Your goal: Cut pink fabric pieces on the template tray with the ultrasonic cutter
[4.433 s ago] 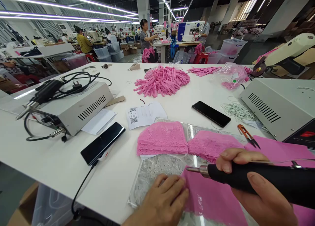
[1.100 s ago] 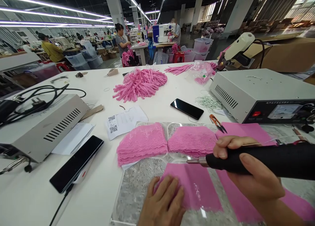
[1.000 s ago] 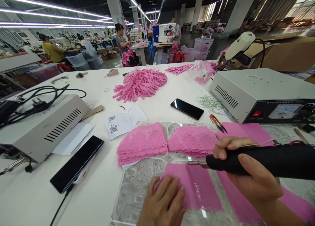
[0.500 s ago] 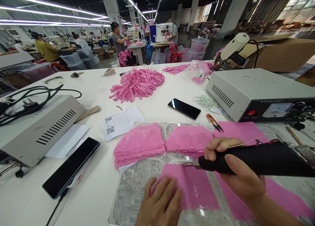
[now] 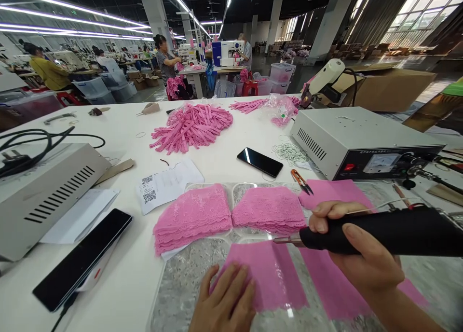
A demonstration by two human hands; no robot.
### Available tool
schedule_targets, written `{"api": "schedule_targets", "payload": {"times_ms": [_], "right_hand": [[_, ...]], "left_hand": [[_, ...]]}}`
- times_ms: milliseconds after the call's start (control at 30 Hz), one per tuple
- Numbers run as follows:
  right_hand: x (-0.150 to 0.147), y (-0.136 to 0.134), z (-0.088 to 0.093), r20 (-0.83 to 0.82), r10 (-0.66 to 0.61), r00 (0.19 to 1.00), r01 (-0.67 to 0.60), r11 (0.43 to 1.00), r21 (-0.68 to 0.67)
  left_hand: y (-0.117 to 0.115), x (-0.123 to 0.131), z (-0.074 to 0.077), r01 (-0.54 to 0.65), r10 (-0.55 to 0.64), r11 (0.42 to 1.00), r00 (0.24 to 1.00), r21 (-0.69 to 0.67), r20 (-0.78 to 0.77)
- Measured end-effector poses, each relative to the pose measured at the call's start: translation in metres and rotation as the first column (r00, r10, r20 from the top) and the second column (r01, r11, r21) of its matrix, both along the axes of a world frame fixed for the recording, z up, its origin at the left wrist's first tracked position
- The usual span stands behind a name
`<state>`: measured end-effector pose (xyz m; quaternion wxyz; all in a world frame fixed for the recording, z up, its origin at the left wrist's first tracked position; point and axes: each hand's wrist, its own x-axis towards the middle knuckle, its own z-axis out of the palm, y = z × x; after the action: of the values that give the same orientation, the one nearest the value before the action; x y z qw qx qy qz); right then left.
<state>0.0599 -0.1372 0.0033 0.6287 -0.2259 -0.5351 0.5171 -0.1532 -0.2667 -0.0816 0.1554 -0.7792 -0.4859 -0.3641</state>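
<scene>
- Bunched inside clear plastic bag [image 5: 281, 107]: pink pieces.
- Spread on patterned sheet [image 5: 188, 279] over white bench [image 5: 251, 134]: pink fabric panel [image 5: 265, 276], beneath loosely splayed fingers of left hand [image 5: 224, 300].
- Clasped in fingers of right hand [image 5: 376, 269]: black handpiece [image 5: 390, 233], tip at panel's upper edge.
- Behind: stacked plastic bins [image 5: 282, 74].

Tool tip [image 5: 293, 241] metal, handle [image 5: 412, 233] matt; fabric panel [image 5: 271, 279] smooth.

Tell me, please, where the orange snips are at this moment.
In the head view, the orange snips lie right of centre, just beyond the right-hand lace stack and near the right-hand grey box.
</scene>
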Motion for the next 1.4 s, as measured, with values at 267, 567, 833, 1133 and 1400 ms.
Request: {"api": "schedule_targets", "payload": {"times_ms": [267,567,833,1133,1400], "right_hand": [[-0.005,0.000,0.000,0.014,0.020,1.000,-0.021,0.999,0.025],[0.013,0.007,-0.003,0.046,-0.082,0.996,0.082,0.997,0.016],[0.010,0.004,-0.001,0.016,-0.025,1.000,0.025,1.000,-0.003],[0.007,0.005,-0.001,0.038,-0.022,0.999,0.022,1.000,0.011],[0.011,0.004,0.001,0.058,-0.075,0.995,0.076,0.997,-0.011]], "left_hand": [[-0.001,-0.001,0.000,-0.019,0.020,1.000,0.999,0.011,-0.029],[0.001,0.001,0.003,-0.008,0.008,1.000,1.000,0.016,0.000],[0.001,0.001,0.006,-0.015,0.015,1.000,1.000,0.009,0.004],[-0.001,0.001,0.002,-0.022,0.022,1.000,1.000,0.002,-0.022],[-0.002,-0.001,0.005,-0.006,0.006,1.000,1.000,-0.018,-0.009]]}}
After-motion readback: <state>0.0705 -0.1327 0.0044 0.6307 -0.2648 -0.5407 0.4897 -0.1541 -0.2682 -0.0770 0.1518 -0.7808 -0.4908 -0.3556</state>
